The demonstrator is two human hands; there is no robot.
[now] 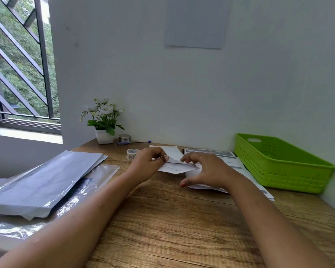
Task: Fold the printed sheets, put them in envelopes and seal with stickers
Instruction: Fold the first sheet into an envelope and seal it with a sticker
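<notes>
Two hands meet over one small white paper bundle (175, 167), low over the desk (162, 219) and towards its far edge. Our left hand (148, 161) pinches the bundle's left end between thumb and forefinger. Our right hand (207, 171) has bent fingers at the right end with the thumb splayed clear below, and we cannot tell whether those fingers grip or only press. A white flap stands up behind the bundle, so we judge this to be a folded sheet going into an envelope, though we cannot separate the two layers.

Several things could spoil the step. If we push while the mouth is pinched flat, the sheet's corner could catch on it and crumple. The left pinch sits right at the edge, so a hard shove from the right could pull the paper free. Our right wrist lies over the stack of printed sheets (229, 158), and dragging it could skew that stack towards the green basket (278, 161). The sticker roll (132, 153) stands just behind our left hand, where a backward nudge could send it rolling. Silver packets (43, 176) lie near our left forearm and could slide if brushed.
</notes>
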